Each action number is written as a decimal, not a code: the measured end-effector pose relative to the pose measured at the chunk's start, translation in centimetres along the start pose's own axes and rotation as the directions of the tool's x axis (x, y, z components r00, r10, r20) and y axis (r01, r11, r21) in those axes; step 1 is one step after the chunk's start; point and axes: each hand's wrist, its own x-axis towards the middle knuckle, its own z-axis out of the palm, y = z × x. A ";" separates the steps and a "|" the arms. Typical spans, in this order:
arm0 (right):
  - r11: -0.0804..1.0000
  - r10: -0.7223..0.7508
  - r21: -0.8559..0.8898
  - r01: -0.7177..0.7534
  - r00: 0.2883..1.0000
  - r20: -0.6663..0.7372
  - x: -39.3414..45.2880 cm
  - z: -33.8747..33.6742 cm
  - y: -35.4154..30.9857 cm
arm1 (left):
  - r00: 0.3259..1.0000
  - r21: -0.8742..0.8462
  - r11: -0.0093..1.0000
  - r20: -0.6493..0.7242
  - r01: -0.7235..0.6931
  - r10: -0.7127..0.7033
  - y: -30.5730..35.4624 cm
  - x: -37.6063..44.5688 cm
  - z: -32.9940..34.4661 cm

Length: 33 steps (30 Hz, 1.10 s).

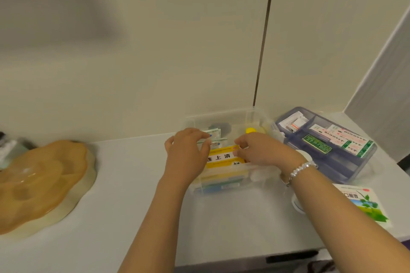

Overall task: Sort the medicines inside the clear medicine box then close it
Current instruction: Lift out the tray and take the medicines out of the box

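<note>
Soft, even indoor light; my arms cast faint shadows on the countertop (221, 224). Overall slight blur, with wide-angle bending left of it, around the amber tray (42, 182).

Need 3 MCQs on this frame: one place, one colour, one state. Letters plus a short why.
1. Where is the green-leaf box?
A. on the counter, right of the clear box
B. inside the clear box
C. on the amber tray

2. What colour is the box under both hands?
A. blue
B. yellow
C. black

3. What state is the clear box in?
A. lid shut
C. upside down
B. open at the top

Answers:
1 A: it lies on the counter by the right forearm.
2 B: the yellow box shows between the left hand and right hand.
3 B: both hands reach in from above.
</note>
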 end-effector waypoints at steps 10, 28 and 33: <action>0.932 0.072 0.358 -0.050 0.996 -0.047 0.3 -0.2 -0.2 | 1.000 -0.070 0.998 -0.005 0.005 -0.005 -0.3 -0.1 -0.3; 0.536 0.046 0.765 0.358 0.892 -0.450 -6.8 -3.8 3.9 | 0.984 -0.748 0.649 0.026 0.137 -0.177 3.6 -1.3 -2.7; 0.443 0.094 0.803 0.398 0.870 -0.484 -10.1 -4.2 7.4 | 0.994 -0.829 0.552 0.036 0.088 -0.104 7.1 -2.8 -1.7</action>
